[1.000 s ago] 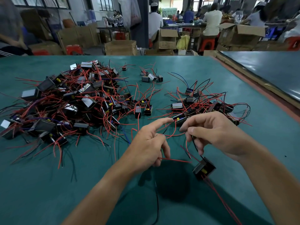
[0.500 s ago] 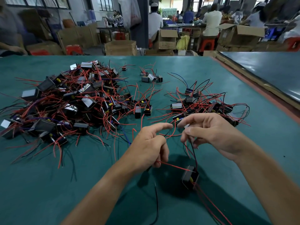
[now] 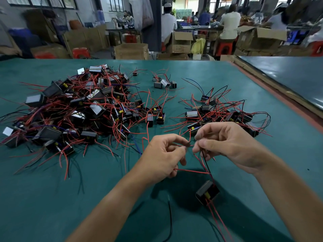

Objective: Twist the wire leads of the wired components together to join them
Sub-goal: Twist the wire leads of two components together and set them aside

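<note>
Two grips (image 3: 162,154) (image 3: 227,145) pinch wire leads (image 3: 192,171).

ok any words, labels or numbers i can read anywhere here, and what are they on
None can be read.
The yellow patch on the component below the hands shows no legible characters.
Any print on the cardboard boxes in the background is too blurred to read.

Left hand (image 3: 163,154): above and left of the black component (image 3: 207,192), back facing the camera. Thumb and forefinger pinch the wire leads (image 3: 189,144); the other fingers are curled.
Right hand (image 3: 229,145): above and just right of the component, thumb and forefinger pinching the same leads, fingertips close to the left's.
Left forearm (image 3: 111,206): bare, entering from below-left of the component.
Right forearm (image 3: 288,198): bare, entering from below-right.
</note>
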### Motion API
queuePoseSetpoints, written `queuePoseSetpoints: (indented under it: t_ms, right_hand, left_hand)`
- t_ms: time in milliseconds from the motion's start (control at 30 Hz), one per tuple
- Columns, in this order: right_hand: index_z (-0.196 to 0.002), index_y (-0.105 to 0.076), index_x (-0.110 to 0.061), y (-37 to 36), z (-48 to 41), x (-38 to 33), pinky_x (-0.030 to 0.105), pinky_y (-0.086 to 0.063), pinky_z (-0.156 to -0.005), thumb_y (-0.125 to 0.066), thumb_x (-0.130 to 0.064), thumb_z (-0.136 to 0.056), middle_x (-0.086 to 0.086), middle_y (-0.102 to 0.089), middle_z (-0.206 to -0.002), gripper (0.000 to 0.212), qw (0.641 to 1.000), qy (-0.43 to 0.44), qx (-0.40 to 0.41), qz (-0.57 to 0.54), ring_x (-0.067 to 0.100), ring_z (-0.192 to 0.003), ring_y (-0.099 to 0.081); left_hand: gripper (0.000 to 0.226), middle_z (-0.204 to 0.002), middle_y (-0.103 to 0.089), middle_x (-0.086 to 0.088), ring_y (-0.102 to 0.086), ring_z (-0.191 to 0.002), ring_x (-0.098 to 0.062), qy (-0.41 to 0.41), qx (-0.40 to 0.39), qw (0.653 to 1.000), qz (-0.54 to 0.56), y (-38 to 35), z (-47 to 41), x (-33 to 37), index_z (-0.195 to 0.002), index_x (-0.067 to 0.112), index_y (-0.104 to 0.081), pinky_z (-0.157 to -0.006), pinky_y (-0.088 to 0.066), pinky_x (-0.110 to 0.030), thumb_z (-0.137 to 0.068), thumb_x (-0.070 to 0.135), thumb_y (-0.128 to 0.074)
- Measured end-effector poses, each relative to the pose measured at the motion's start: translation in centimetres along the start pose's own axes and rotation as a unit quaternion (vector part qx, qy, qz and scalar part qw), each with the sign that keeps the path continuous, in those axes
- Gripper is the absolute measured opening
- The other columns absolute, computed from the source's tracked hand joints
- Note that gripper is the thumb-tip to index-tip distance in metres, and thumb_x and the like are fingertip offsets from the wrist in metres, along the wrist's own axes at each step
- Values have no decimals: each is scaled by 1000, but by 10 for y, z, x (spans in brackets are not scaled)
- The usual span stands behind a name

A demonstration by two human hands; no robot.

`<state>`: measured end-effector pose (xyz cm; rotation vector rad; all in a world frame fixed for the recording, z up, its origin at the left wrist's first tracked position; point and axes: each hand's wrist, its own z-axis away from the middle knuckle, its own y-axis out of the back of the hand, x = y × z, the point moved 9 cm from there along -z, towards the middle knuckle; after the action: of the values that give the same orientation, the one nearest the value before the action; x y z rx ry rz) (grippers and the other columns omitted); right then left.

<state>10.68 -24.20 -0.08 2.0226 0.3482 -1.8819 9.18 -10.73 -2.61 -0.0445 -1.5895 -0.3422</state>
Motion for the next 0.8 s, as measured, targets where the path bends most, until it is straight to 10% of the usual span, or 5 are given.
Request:
queuePoseSetpoints:
  t_ms: [800]
  right_hand:
    - [-76,-77,-13,4,2,-14,21,-53,-51,-75,-7,-74,10,-73,-69,6,996,56,31,64,12,-56,-65]
  left_hand:
    - [18,-53,-61,3,-40,-38,-10,-32,47,998,24,4,2,8,-72,14,-65,-36,-35,-16,-89,8,-68]
